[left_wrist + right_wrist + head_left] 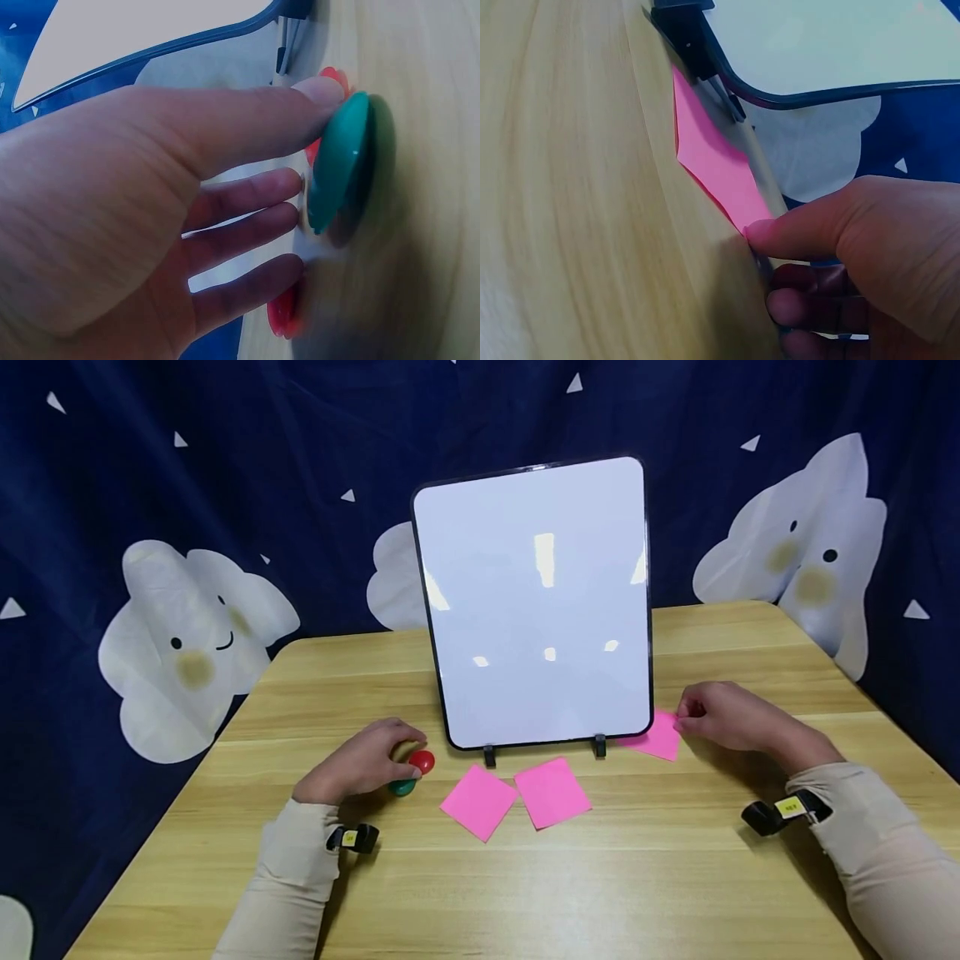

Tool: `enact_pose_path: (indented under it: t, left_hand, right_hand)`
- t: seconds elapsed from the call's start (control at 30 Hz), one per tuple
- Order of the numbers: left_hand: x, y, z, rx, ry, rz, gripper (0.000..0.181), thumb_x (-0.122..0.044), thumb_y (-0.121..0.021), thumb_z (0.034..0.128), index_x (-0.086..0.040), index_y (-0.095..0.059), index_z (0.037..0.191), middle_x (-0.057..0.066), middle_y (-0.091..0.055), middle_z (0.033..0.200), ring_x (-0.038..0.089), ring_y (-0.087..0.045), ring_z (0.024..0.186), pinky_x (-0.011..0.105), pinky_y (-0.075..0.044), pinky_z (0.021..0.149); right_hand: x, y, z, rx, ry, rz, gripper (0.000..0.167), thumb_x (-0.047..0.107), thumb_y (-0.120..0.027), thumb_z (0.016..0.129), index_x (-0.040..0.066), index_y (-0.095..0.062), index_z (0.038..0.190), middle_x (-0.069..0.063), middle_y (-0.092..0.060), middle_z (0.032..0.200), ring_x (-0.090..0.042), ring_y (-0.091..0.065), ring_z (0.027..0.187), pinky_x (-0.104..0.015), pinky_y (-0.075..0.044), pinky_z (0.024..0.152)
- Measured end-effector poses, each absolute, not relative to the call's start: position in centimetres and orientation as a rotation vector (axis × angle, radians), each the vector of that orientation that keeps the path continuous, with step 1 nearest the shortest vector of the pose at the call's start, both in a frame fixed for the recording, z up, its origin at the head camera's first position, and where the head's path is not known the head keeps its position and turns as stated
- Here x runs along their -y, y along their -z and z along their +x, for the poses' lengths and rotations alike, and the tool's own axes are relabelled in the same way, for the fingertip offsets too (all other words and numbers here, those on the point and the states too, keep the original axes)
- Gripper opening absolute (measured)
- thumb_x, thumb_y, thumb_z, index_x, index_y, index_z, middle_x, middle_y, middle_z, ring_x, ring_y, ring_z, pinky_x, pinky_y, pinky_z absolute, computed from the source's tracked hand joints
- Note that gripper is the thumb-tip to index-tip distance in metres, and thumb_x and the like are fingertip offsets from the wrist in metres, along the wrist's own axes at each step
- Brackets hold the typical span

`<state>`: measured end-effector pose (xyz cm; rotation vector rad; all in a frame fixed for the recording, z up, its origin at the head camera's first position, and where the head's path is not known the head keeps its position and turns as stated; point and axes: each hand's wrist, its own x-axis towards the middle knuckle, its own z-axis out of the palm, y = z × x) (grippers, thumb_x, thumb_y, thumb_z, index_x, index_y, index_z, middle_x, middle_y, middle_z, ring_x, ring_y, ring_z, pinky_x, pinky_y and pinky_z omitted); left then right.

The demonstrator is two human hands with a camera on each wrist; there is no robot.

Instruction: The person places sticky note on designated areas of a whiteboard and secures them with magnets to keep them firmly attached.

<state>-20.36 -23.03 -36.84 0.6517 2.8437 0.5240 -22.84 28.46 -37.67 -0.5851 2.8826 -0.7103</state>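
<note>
My left hand (362,762) is at the table's left, its thumb touching a round red button-like disc (422,762). Beside that lies a green disc (402,787), seen tilted in the left wrist view under the thumb tip. The other left fingers stay spread and loosely bent, and a second red disc (280,313) shows beyond them. Right of the whiteboard (536,610), my right hand (731,717) pinches the corner of a pink sticky note (712,154) between thumb and fingers. Part of this note is hidden behind the board.
Two more pink sticky notes, a left one (480,802) and a right one (552,793), lie in front of the board's black feet (490,757). A dark blue curtain (322,435) with clouds hangs behind the wooden table (585,893).
</note>
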Motion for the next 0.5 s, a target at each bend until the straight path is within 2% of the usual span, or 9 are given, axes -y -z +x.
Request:
enact_pose_path:
  t: [0.5]
  left_hand:
    - [23.02, 36.84, -20.24, -2.854, -0.505, 0.642, 0.044, -0.027, -0.079, 0.0874, -0.01, -0.068, 0.126, 0.007, -0.062, 0.124, 0.026, -0.056, 0.113, 0.045, -0.048, 0.098]
  right_hand:
    - [-28.57, 38.03, -23.0, -2.964, 0.886, -0.541, 0.008, 0.006, -0.064, 0.09, 0.011, -0.06, 0.085, 0.0, -0.056, 0.075, -0.017, -0.051, 0.068, -0.029, -0.041, 0.059]
